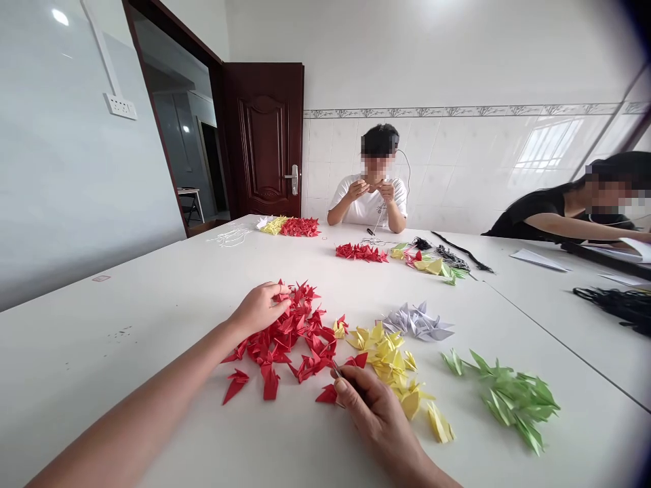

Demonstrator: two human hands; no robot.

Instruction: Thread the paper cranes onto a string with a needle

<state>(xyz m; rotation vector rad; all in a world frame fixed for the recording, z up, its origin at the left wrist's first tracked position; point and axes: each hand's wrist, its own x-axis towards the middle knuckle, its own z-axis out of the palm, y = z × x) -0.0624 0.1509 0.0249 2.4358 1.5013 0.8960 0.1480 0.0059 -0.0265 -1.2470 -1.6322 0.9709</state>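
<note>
A heap of red folded paper cranes [287, 332] lies in front of me on the white table. My left hand [262, 306] reaches over its far left side, thumb and fingers apart, with the fingertips touching the cranes. Closer to me, my right hand [373, 407] is closed on a thin metal tool [336, 369], tip pointing at the heap; its exact kind is hard to make out. Yellow paper cranes [389, 356] lie just beyond and beside my right hand. Further right are white paper cranes [417, 322] and green paper cranes [519, 393].
Across the white table [167, 305] a person [373, 193] holds something small in both hands, near more red cranes [361, 253]. Another person [549, 207] leans in at the right. Black cords [615, 308] lie at the right edge. A brown door [264, 135] stands behind.
</note>
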